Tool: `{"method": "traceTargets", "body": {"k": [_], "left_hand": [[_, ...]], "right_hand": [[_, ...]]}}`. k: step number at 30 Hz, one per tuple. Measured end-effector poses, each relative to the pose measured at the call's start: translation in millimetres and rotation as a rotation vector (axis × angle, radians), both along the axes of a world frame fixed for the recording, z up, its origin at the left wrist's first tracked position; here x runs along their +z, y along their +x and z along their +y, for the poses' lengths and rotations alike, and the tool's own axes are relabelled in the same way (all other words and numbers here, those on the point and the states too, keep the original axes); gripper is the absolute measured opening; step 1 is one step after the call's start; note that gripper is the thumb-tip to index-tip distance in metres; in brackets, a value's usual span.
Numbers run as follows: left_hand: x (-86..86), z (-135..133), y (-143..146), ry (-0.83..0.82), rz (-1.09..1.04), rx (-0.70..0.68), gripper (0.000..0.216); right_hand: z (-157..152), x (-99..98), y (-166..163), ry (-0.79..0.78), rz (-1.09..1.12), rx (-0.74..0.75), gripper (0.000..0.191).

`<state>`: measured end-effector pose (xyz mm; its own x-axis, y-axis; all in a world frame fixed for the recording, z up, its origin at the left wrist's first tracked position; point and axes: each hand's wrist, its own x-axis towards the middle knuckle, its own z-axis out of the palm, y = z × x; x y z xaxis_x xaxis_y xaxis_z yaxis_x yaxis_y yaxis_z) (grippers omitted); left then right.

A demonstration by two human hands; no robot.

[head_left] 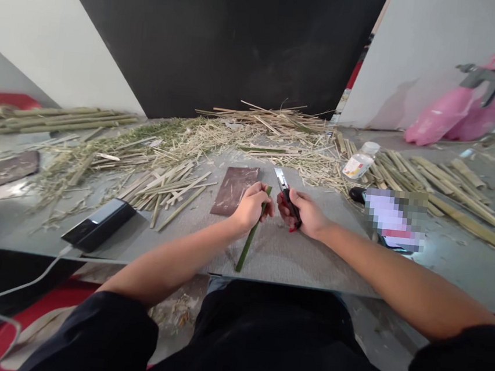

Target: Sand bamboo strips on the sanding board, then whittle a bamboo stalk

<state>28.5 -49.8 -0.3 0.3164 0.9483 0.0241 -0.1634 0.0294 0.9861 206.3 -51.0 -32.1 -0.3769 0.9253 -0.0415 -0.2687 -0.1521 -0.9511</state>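
Observation:
A narrow green bamboo strip [248, 247] is pinched in my left hand [251, 205], its lower end slanting down toward the table's front edge. My right hand [306, 214] is wrapped round a utility knife [290, 201] with a dark and red handle. The knife's blade is out and points up and away, a little to the right of the strip and apart from it. Under and behind my left hand lies a brown sheet [235, 190] that looks like sandpaper, dusted with pale scraps.
Split bamboo strips [172, 187] and shavings [208, 138] heap along the back and left. A black power bank [98, 225] with a white cable sits front left. At right are a phone [393, 220], a white bottle [361, 160], bamboo slats [457, 194] and pink spray bottles [442, 114].

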Motion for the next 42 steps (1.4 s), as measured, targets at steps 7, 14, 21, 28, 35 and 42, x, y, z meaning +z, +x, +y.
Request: {"method": "traceTargets", "body": {"k": [7, 14, 21, 28, 35, 42], "left_hand": [[1.0, -1, 1, -0.01, 0.022, -0.007, 0.017], [0.3, -2, 2, 0.006, 0.038, -0.019, 0.017], [3.3, 0, -1, 0.011, 0.02, -0.006, 0.023], [7.8, -2, -3, 0.056, 0.012, -0.033, 0.028], [13.2, -9, -5, 0.07, -0.038, -0.119, 0.029], [11.4, -7, -6, 0.054, -0.039, -0.183, 0.032]], "right_hand": [[-1, -1.7, -6, -0.021, -0.058, -0.087, 0.063], [1, 0.8, -3, -0.018, -0.017, -0.083, 0.055], [3, 0.0, -1, 0.188, -0.099, -0.076, 0.053], [-15, 9.3, -2, 0.323, -0.16, 0.056, 0.039], [-12, 8.5, 3, 0.502, -0.28, -0.049, 0.044], [-18, 13.0, 4, 0.487, -0.454, -0.183, 0.046]]}}
